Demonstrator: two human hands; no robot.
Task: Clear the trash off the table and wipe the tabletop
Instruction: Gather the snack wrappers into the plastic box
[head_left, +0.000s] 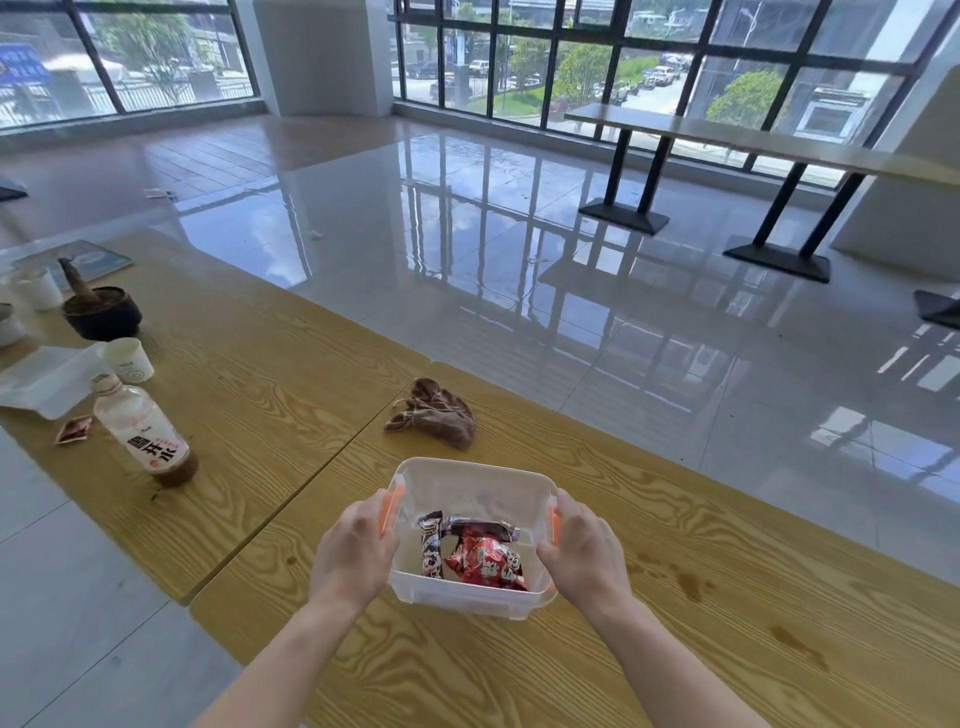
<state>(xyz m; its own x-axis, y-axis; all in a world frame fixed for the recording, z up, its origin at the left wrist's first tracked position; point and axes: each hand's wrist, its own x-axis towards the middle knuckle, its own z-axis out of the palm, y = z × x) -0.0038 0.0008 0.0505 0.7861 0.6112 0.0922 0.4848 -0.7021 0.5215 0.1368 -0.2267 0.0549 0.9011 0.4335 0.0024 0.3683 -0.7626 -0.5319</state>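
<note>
Wood-grain table (519, 670): two yellow tops butted together, with dark stains (691, 579) on the near right part.
Left hand (358, 553): fingers curled round the left orange handle (388, 512) of the bin.
Right hand (582, 558): wrapped round the right orange handle (555, 525).
Clear plastic bin (467, 478): held between both hands over the near tabletop; whether its base touches the wood cannot be told.
Trash in bin: a red wrapper (485, 564) beside a dark wrapper (432, 545), both on the bin's floor.
Brown cloth (434, 413): crumpled on the table just beyond the bin.
Bottle (145, 431): standing on the left tabletop, brown liquid at its bottom, well apart from the bin.
Sachet (72, 430): small, red, flat, just left of the bottle.
Paper cup (127, 359): white, beyond the bottle, beside a white foam box (41, 382).
Dark bowl (101, 312): farther left, a stick-like piece standing in it.
Floor (467, 234): glossy tiles, reflecting the windows.
</note>
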